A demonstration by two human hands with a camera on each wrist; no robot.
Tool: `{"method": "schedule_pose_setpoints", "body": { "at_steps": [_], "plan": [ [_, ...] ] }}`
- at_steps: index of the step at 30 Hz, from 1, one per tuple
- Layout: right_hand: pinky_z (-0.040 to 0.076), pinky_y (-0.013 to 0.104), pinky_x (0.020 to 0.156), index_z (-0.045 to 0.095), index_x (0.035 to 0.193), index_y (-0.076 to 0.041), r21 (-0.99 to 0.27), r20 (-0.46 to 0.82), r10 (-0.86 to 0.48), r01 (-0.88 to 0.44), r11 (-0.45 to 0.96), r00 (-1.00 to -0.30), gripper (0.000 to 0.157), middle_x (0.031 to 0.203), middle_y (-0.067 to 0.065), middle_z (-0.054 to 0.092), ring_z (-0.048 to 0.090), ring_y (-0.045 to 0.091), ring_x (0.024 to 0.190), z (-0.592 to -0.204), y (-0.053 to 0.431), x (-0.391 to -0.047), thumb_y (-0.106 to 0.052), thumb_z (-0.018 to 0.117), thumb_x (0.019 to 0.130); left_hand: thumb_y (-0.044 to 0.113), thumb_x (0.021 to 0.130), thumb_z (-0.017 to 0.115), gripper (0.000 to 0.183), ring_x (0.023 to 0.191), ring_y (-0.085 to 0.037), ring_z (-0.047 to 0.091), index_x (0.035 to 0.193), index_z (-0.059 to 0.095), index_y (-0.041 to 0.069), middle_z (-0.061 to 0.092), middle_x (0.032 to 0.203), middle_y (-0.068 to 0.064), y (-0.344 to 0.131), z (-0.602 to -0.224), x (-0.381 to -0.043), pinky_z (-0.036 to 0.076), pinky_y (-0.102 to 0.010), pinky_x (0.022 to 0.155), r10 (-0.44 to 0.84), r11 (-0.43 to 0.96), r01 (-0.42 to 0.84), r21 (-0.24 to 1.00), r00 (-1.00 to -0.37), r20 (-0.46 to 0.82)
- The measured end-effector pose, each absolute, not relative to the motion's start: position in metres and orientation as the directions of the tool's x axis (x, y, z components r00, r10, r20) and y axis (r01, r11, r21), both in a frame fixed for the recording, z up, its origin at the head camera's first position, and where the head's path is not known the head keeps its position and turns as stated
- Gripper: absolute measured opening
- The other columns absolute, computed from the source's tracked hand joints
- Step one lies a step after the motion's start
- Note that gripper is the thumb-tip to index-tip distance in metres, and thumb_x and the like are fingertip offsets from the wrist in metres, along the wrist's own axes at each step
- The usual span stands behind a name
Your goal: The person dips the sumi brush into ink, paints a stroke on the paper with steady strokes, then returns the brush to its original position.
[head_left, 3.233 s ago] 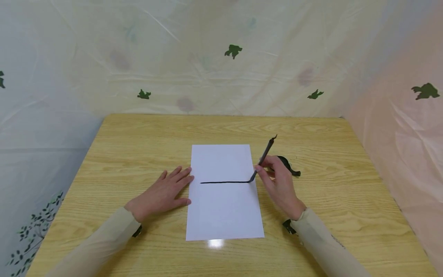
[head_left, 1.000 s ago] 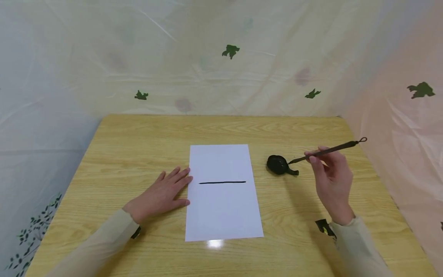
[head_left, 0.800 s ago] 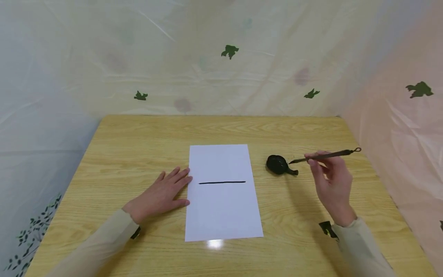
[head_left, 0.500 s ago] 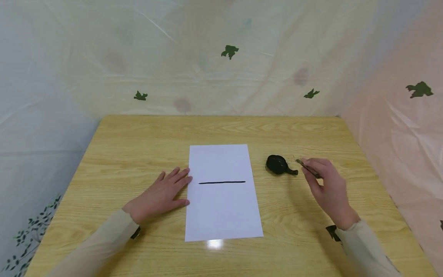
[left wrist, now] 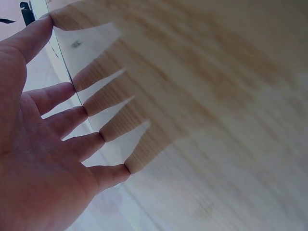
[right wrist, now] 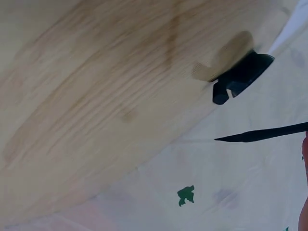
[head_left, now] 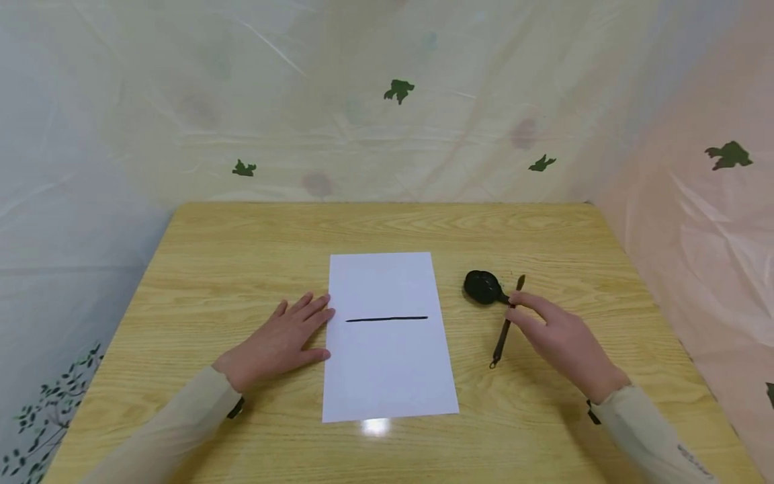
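A white sheet of paper (head_left: 387, 376) lies on the wooden table with one black horizontal stroke (head_left: 387, 319) across it. My left hand (head_left: 278, 343) rests flat and spread at the sheet's left edge, fingertips touching it; the left wrist view shows its palm and straight fingers. My right hand (head_left: 562, 339) pinches a dark writing brush (head_left: 502, 339) near its middle between thumb and fingers. The brush's tip points away from me and its hanging loop toward me. Beside it sits a black ink dish (head_left: 482, 288) with a short stem, partly behind the fingertips. In the right wrist view, the brush's pointed tip (right wrist: 236, 137) shows.
The wood-grain table (head_left: 242, 249) stretches around the paper. A pale curtain (head_left: 326, 101) with green leaf-like shapes hangs behind the table's far edge, and a pinkish curtain (head_left: 695, 222) stands at the right.
My right hand finished the stroke, lifted the brush off the paper and carried it right, past the dish. The brush has since swung round, tip away from me. My left hand stayed put.
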State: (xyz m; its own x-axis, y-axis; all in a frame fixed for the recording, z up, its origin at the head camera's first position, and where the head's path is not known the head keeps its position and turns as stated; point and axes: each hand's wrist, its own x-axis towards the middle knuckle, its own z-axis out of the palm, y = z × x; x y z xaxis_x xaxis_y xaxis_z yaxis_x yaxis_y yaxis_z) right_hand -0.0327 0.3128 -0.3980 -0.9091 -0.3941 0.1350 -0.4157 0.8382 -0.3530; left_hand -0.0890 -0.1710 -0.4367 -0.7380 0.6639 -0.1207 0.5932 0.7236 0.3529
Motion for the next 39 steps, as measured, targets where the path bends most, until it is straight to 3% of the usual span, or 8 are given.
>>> {"method": "schedule_pose_setpoints", "body": {
  "at_steps": [3, 4, 7, 11, 13, 16, 20, 39],
  "plan": [
    [0.054, 0.057, 0.089, 0.06, 0.136, -0.008, 0.001, 0.326, -0.665, -0.703, 0.711, -0.672, 0.049, 0.141, 0.022, 0.057, 0.059, 0.042, 0.125, -0.407, 0.319, -0.037, 0.01, 0.052, 0.09, 0.044, 0.099, 0.068, 0.073, 0.155, -0.041, 0.022, 0.156, 0.045, 0.004, 0.031, 0.168, -0.014, -0.171, -0.437, -0.089, 0.023, -0.073, 0.114, 0.665, 0.722, 0.596, 0.351, -0.738, -0.116],
    [0.055, 0.056, 0.089, 0.06, 0.135, -0.007, 0.047, 0.345, -0.693, -0.726, 0.686, -0.633, 0.056, 0.14, 0.023, 0.057, 0.059, 0.041, 0.124, -0.409, 0.321, -0.038, 0.013, 0.053, 0.083, 0.044, 0.099, 0.068, 0.073, 0.155, -0.041, 0.022, 0.156, 0.045, 0.004, 0.031, 0.167, -0.014, -0.171, -0.437, -0.089, 0.023, -0.073, 0.114, 0.665, 0.722, 0.597, 0.35, -0.738, -0.114],
    [0.056, 0.054, 0.086, 0.06, 0.132, -0.006, 0.136, 0.366, -0.746, -0.762, 0.634, -0.556, 0.049, 0.136, 0.025, 0.058, 0.061, 0.041, 0.121, -0.415, 0.324, -0.041, 0.013, 0.046, 0.089, 0.044, 0.099, 0.068, 0.073, 0.155, -0.041, 0.022, 0.156, 0.045, 0.004, 0.031, 0.168, -0.014, -0.171, -0.438, -0.089, 0.022, -0.073, 0.114, 0.664, 0.722, 0.595, 0.352, -0.739, -0.114],
    [0.057, 0.053, 0.086, 0.058, 0.133, -0.008, 0.193, 0.303, -0.781, -0.767, 0.612, -0.547, 0.051, 0.135, 0.026, 0.059, 0.061, 0.041, 0.122, -0.417, 0.327, -0.043, 0.015, 0.047, 0.089, 0.044, 0.1, 0.068, 0.073, 0.155, -0.041, 0.021, 0.157, 0.044, 0.004, 0.03, 0.168, -0.014, -0.172, -0.438, -0.089, 0.022, -0.073, 0.115, 0.663, 0.724, 0.593, 0.353, -0.739, -0.119],
    [0.057, 0.052, 0.086, 0.055, 0.135, -0.008, 0.223, 0.259, -0.799, -0.772, 0.595, -0.542, 0.06, 0.135, 0.025, 0.058, 0.06, 0.04, 0.123, -0.419, 0.329, -0.043, 0.019, 0.052, 0.081, 0.044, 0.1, 0.067, 0.073, 0.155, -0.041, 0.021, 0.157, 0.044, 0.004, 0.03, 0.168, -0.014, -0.172, -0.437, -0.089, 0.021, -0.073, 0.115, 0.663, 0.724, 0.593, 0.351, -0.739, -0.12],
    [0.057, 0.048, 0.087, 0.053, 0.135, -0.01, 0.272, 0.21, -0.825, -0.779, 0.565, -0.525, 0.057, 0.133, 0.021, 0.057, 0.059, 0.036, 0.123, -0.423, 0.331, -0.044, 0.026, 0.035, 0.093, 0.044, 0.1, 0.067, 0.073, 0.155, -0.041, 0.021, 0.157, 0.044, 0.004, 0.03, 0.168, -0.014, -0.172, -0.436, -0.09, 0.021, -0.073, 0.115, 0.664, 0.723, 0.594, 0.354, -0.738, -0.117],
    [0.058, 0.043, 0.082, 0.056, 0.129, -0.011, 0.296, 0.21, -0.847, -0.794, 0.531, -0.488, 0.06, 0.126, 0.017, 0.059, 0.061, 0.033, 0.116, -0.428, 0.331, -0.049, 0.01, 0.004, 0.108, 0.044, 0.1, 0.068, 0.073, 0.155, -0.041, 0.021, 0.156, 0.045, 0.004, 0.031, 0.168, -0.014, -0.172, -0.436, -0.09, 0.021, -0.073, 0.115, 0.666, 0.72, 0.596, 0.354, -0.738, -0.111],
    [0.06, 0.042, 0.08, 0.056, 0.117, -0.012, 0.31, 0.192, -0.871, -0.815, 0.49, -0.451, 0.06, 0.123, 0.019, 0.061, 0.063, 0.033, 0.114, -0.443, 0.34, -0.056, 0.007, 0.0, 0.108, 0.046, 0.1, 0.067, 0.074, 0.155, -0.041, 0.021, 0.157, 0.044, 0.005, 0.03, 0.168, -0.014, -0.172, -0.438, -0.089, 0.021, -0.073, 0.115, 0.668, 0.719, 0.598, 0.355, -0.736, -0.111]
  ]
}}
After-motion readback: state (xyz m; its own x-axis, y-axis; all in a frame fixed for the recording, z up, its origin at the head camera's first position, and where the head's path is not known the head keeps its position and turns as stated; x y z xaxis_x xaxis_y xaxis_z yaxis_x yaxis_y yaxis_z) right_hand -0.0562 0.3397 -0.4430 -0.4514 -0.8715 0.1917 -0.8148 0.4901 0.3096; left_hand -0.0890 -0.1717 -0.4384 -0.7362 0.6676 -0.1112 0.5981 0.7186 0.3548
